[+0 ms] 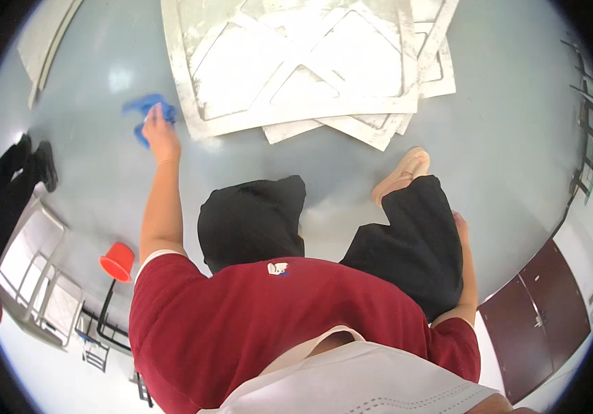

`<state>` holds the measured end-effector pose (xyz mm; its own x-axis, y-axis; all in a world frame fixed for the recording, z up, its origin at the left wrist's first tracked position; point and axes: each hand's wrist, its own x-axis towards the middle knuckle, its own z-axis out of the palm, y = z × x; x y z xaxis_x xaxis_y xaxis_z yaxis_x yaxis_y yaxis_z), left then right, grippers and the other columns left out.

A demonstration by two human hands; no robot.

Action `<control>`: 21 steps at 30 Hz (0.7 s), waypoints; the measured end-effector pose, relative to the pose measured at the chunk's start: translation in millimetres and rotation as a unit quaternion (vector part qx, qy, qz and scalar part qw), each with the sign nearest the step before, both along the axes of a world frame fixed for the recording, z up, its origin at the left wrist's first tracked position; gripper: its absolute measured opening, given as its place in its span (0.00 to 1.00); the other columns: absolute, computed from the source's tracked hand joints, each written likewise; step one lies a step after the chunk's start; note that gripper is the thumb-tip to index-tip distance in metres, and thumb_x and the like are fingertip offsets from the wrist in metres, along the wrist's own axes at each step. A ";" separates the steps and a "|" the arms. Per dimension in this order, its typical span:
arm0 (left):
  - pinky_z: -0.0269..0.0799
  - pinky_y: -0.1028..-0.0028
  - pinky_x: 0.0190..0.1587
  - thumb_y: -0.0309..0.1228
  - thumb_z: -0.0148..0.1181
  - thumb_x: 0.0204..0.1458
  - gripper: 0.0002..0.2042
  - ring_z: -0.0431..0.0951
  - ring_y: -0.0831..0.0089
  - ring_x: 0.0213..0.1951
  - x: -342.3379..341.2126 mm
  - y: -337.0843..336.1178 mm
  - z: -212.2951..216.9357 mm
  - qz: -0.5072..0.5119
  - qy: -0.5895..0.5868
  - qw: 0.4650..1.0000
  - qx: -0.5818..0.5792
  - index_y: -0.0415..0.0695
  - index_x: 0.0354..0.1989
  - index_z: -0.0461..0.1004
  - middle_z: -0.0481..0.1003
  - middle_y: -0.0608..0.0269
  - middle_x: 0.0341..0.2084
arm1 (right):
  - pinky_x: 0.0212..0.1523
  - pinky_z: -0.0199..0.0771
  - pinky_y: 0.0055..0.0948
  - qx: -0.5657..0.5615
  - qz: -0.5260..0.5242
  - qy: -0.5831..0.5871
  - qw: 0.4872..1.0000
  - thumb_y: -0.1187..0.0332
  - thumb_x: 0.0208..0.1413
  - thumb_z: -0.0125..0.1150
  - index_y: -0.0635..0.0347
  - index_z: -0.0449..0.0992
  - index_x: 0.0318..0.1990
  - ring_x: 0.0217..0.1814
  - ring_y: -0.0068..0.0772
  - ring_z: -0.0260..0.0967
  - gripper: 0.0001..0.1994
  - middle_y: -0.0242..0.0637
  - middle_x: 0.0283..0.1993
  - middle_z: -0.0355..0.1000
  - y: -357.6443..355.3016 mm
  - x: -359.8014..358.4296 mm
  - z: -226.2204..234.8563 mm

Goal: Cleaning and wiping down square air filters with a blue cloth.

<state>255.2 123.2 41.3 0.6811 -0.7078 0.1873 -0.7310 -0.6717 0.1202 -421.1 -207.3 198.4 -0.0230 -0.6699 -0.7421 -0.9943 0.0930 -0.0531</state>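
My left hand (161,136) is closed on a blue cloth (149,109), the arm stretched out to the far left. The cloth hangs loosely about my fingers and is a little blurred. Just to its right lies a stack of white, scuffed panels (241,119) with raised X-shaped ribs, the lower ones turned askew. My right hand (460,224) rests at the outer side of my right knee, in black trousers (414,241). Most of its fingers are hidden behind the leg.
A red bucket (118,262) stands at the left near metal frames (51,286). A person in dark trousers (0,186) is at the far left. Another pale panel (46,41) is at the upper left. Brown double doors (538,317) are at the lower right, metal racks (590,131) at the right.
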 end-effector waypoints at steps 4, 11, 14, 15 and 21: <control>0.64 0.66 0.47 0.24 0.46 0.48 0.18 0.64 0.57 0.48 10.6 -36.3 -9.9 -0.271 0.080 0.950 0.135 0.45 0.50 0.66 0.65 0.54 0.49 | 0.43 0.67 0.26 -0.021 0.061 -0.018 0.998 0.65 0.52 0.48 0.65 0.69 0.46 0.41 0.32 0.70 0.17 0.45 0.40 0.72 2.0 -10.7 -2.5; 0.63 0.61 0.46 0.24 0.47 0.48 0.17 0.67 0.53 0.45 57.8 -128.8 20.7 -0.064 0.053 0.995 -0.055 0.44 0.48 0.68 0.67 0.49 0.43 | 0.37 0.68 0.26 -0.060 -0.047 -0.067 0.995 0.65 0.52 0.49 0.64 0.69 0.46 0.33 0.27 0.68 0.16 0.39 0.32 0.72 -0.1 23.4 3.8; 0.61 0.61 0.48 0.22 0.48 0.43 0.20 0.65 0.53 0.46 30.6 -213.6 45.9 -0.063 0.117 0.978 -0.159 0.44 0.50 0.66 0.68 0.47 0.42 | 0.36 0.69 0.26 -0.097 -0.158 -0.086 0.979 0.65 0.52 0.49 0.63 0.69 0.47 0.36 0.26 0.69 0.16 0.38 0.36 0.72 -18.8 45.2 8.9; 0.60 0.61 0.49 0.21 0.48 0.42 0.22 0.66 0.53 0.45 16.8 -237.1 54.2 -0.096 0.121 0.968 -0.198 0.44 0.50 0.65 0.68 0.47 0.41 | 0.37 0.69 0.26 -0.122 -0.144 -0.125 0.974 0.65 0.52 0.49 0.63 0.68 0.47 0.37 0.26 0.69 0.16 0.39 0.38 0.72 -26.1 52.7 12.4; 0.59 0.63 0.50 0.21 0.50 0.39 0.24 0.64 0.53 0.45 -84.2 -360.7 83.0 -0.177 0.200 0.920 -0.288 0.43 0.50 0.64 0.67 0.48 0.41 | 0.42 0.68 0.29 -0.211 -0.008 -0.259 0.943 0.67 0.52 0.50 0.60 0.66 0.50 0.43 0.30 0.69 0.17 0.42 0.43 0.70 -111.4 143.5 9.0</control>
